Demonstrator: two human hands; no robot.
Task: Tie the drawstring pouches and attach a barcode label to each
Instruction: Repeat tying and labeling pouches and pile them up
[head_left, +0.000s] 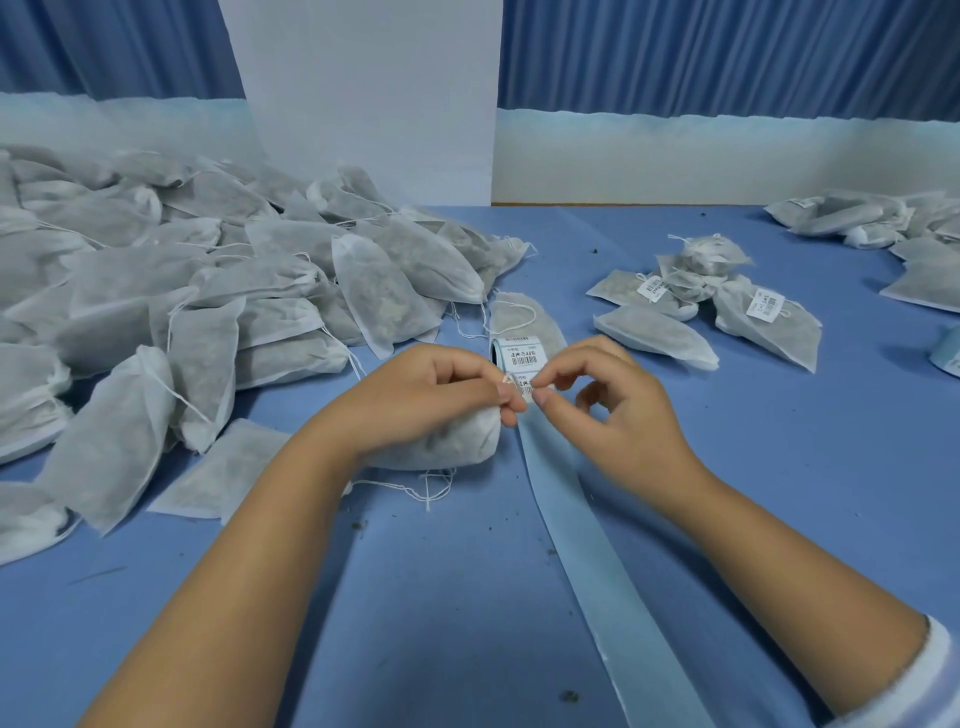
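Label (525, 388) between fingers (543, 398), by pouch (441, 448)

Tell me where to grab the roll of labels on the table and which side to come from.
Grip the label roll across its two flat ends, coming down from above. It lies on its curved side, ends facing left and right. The backing strip trails off its near side, where the left hand and right hand pinch a label, so the top looks freest.
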